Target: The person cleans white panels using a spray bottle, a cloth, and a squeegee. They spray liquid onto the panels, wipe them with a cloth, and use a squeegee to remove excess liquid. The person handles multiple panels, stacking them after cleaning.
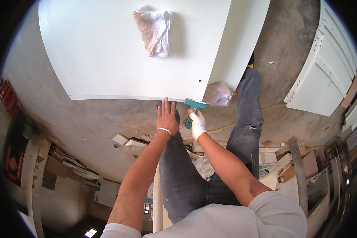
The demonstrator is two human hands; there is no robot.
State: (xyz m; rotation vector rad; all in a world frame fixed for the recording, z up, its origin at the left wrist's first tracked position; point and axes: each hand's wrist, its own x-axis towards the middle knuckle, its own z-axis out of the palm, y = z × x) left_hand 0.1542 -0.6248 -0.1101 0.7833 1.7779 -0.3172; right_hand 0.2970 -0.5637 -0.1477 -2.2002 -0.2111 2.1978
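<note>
A large white panel lies in front of me, its near edge just beyond my hands. My bare left hand has its fingers stretched out, the tips at that edge; it holds nothing. In a white knit glove, my right hand grips a teal scraper by its handle. The scraper's wide head is at the panel's near right corner. On top of the panel sits a folded white and tan towel. A crumpled pale cloth rests beside the corner, next to the scraper.
Another white panel shows under the right side of the first. More white panels with holes along their edges lie at the far right. Broken pieces litter the concrete floor near my legs. Stacked boards stand at the lower left.
</note>
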